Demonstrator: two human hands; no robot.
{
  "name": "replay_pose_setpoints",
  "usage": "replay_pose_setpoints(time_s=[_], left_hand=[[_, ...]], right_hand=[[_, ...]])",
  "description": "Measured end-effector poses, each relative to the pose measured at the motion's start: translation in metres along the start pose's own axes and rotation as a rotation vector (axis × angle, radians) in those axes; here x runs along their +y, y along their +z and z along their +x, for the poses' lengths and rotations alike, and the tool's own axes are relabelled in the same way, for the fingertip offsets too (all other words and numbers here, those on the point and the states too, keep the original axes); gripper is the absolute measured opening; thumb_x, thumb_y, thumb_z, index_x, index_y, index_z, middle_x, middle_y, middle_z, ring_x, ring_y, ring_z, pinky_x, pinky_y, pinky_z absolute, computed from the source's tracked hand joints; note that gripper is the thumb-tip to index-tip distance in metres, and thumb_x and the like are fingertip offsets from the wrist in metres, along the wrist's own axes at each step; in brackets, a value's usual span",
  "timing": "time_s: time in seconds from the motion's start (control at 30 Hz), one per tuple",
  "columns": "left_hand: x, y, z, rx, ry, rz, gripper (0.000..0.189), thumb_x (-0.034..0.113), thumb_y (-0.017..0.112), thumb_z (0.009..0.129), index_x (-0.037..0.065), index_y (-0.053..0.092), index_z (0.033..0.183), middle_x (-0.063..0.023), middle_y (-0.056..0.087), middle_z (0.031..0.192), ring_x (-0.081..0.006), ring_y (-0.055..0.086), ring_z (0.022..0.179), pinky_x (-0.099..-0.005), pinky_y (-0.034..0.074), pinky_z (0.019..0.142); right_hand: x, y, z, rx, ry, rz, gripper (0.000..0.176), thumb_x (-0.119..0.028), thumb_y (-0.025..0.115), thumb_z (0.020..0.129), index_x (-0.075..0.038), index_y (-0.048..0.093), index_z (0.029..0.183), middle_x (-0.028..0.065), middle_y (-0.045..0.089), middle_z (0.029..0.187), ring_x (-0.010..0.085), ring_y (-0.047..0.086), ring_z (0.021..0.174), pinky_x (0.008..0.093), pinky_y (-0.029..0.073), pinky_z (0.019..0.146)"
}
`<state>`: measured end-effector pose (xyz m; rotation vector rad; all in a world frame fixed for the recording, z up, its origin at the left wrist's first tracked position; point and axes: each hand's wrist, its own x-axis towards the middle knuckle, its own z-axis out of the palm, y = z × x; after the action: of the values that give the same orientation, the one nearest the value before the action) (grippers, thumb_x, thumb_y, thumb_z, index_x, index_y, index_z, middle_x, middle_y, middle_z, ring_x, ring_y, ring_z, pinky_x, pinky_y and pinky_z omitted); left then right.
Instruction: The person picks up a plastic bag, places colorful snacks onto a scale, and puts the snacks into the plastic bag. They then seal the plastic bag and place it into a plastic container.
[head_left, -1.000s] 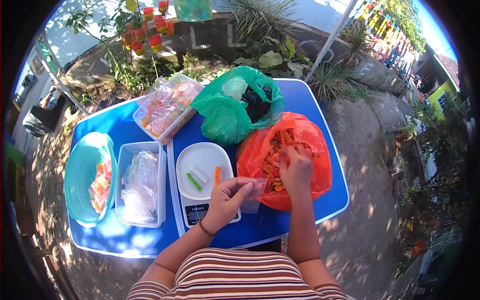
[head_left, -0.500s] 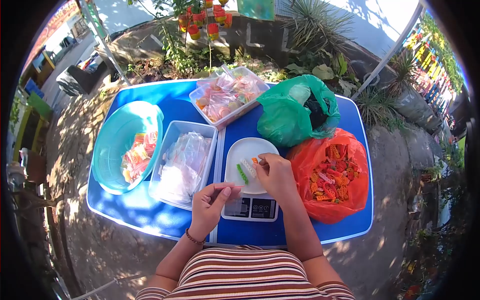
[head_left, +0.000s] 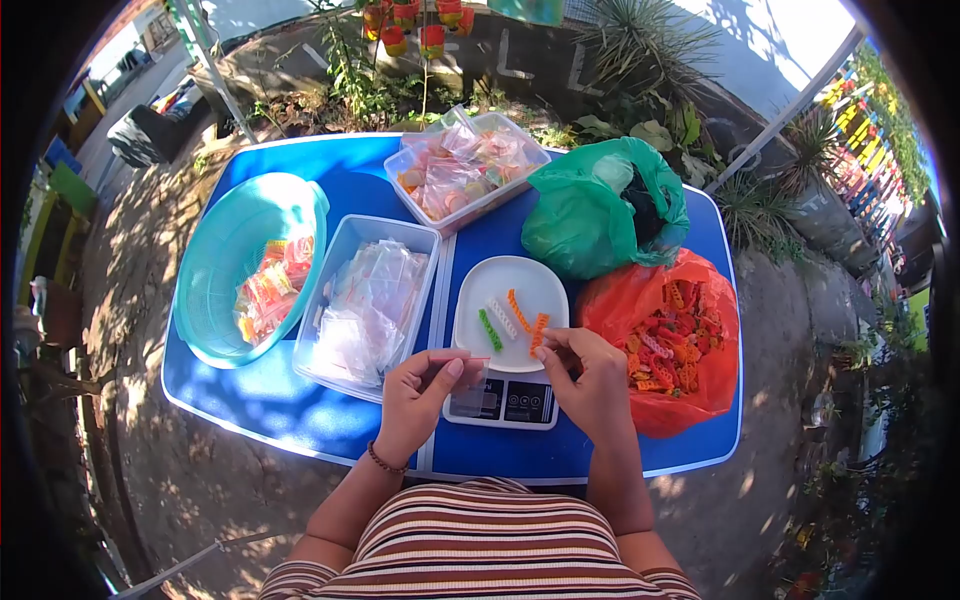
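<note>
Tabletop (head_left: pixel 360 190), blue plastic, outdoors in sun; left hand (head_left: pixel 425 400) grip clamped on small clear plastic bag (head_left: pixel 468 372); right hand (head_left: pixel 595 390) grip unclear.

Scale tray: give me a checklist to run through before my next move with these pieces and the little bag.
1. Small clear bag in the left hand grip: ok, pinched between thumb and fingers.
2. Bag mouth open: cannot tell.
3. Pieces on the scale tray: ok, four lie there: green, white and two orange.
4. Right hand free: cannot tell. Its fingertips are at the orange piece by the tray's near edge.
5. Scale display reading: cannot tell, too small.
6. Red bag of pieces open: ok, beside the right hand.
</note>
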<state>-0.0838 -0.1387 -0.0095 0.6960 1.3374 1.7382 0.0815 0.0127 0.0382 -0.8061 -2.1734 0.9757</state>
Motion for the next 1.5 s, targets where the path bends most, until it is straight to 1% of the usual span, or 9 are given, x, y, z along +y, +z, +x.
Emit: replay_pose_setpoints(time_s=[0.6,0.7,0.8,1.0,1.1,1.2,1.3,1.37,1.5], left_hand=[[0.003,-0.004,-0.002,0.000,0.018,-0.006,0.023,0.015,0.059,0.105,-0.004,0.068,0.115,-0.0168,0.076,0.105,-0.0207,0.075,0.093,-0.0334,0.061,0.084],[0.004,-0.003,0.000,-0.006,0.023,-0.001,0.023,0.015,0.060,0.104,-0.004,0.068,0.115,-0.0165,0.077,0.104,-0.0203,0.075,0.093,-0.0330,0.061,0.084],[-0.001,-0.003,0.000,-0.020,-0.007,-0.004,0.021,0.012,0.062,0.103,-0.005,0.068,0.114,-0.0160,0.076,0.103,-0.0188,0.075,0.094,-0.0316,0.060,0.086],[-0.006,0.000,-0.004,-0.003,-0.032,0.025,0.017,0.007,0.068,0.098,-0.006,0.071,0.110,-0.0132,0.077,0.099,-0.0145,0.073,0.090,-0.0271,0.059,0.084],[-0.007,0.000,-0.005,0.016,-0.048,0.047,0.017,0.007,0.071,0.096,-0.006,0.071,0.108,-0.0132,0.077,0.096,-0.0149,0.074,0.088,-0.0274,0.060,0.082],[-0.009,-0.003,-0.003,0.015,-0.078,0.078,0.017,0.007,0.073,0.095,-0.006,0.070,0.107,-0.0144,0.077,0.095,-0.0173,0.075,0.088,-0.0293,0.061,0.082],[-0.011,-0.001,0.001,0.032,-0.090,0.026,0.017,0.005,0.075,0.092,-0.005,0.070,0.105,-0.0139,0.077,0.096,-0.0168,0.075,0.088,-0.0282,0.061,0.081],[-0.012,0.010,0.006,0.066,-0.057,-0.109,0.019,0.003,0.078,0.089,-0.005,0.070,0.104,-0.0139,0.077,0.097,-0.0166,0.075,0.088,-0.0275,0.061,0.080],[-0.011,0.007,0.006,-0.028,-0.057,-0.058,0.025,0.000,0.082,0.084,-0.005,0.069,0.105,-0.0145,0.076,0.099,-0.0169,0.075,0.090,-0.0277,0.061,0.081]], right_hand=[[0.013,0.007,-0.006,-0.015,-0.065,-0.103,0.014,-0.001,0.072,0.089,0.005,0.072,0.102,0.0168,0.072,0.088,0.0217,0.071,0.072,0.0301,0.055,0.063],[0.025,0.014,-0.002,-0.020,-0.031,-0.156,0.016,0.000,0.068,0.087,0.003,0.070,0.103,0.0188,0.070,0.092,0.0346,0.068,0.083,0.0418,0.056,0.075],[0.023,0.031,0.015,-0.111,-0.085,-0.251,0.015,-0.004,0.069,0.085,0.002,0.069,0.099,0.0194,0.068,0.094,0.0373,0.067,0.090,0.0450,0.054,0.080],[0.024,0.078,0.034,-0.162,-0.096,-0.346,0.021,-0.011,0.075,0.083,-0.002,0.069,0.101,0.0146,0.070,0.089,0.0337,0.070,0.082,0.0424,0.055,0.074],[0.027,0.080,0.033,-0.145,-0.074,-0.314,0.025,-0.006,0.075,0.082,-0.001,0.069,0.106,0.0125,0.070,0.086,0.0279,0.070,0.076,0.0374,0.056,0.071],[0.003,0.056,0.037,-0.105,0.010,0.052,0.030,0.001,0.072,0.083,-0.001,0.070,0.113,0.0090,0.069,0.085,0.0180,0.068,0.072,0.0302,0.055,0.067],[0.008,0.040,0.033,-0.031,-0.088,0.176,0.037,0.003,0.070,0.084,-0.003,0.068,0.121,0.0096,0.067,0.085,0.0175,0.067,0.073,0.0286,0.054,0.067],[0.009,0.034,0.027,-0.027,-0.052,0.276,0.030,0.005,0.069,0.088,0.000,0.067,0.118,0.0066,0.069,0.087,0.0123,0.068,0.081,0.0267,0.055,0.072],[0.001,0.028,0.014,0.056,0.047,0.705,0.025,0.007,0.069,0.090,0.003,0.067,0.115,0.0055,0.070,0.091,0.0086,0.068,0.088,0.0241,0.054,0.078]])
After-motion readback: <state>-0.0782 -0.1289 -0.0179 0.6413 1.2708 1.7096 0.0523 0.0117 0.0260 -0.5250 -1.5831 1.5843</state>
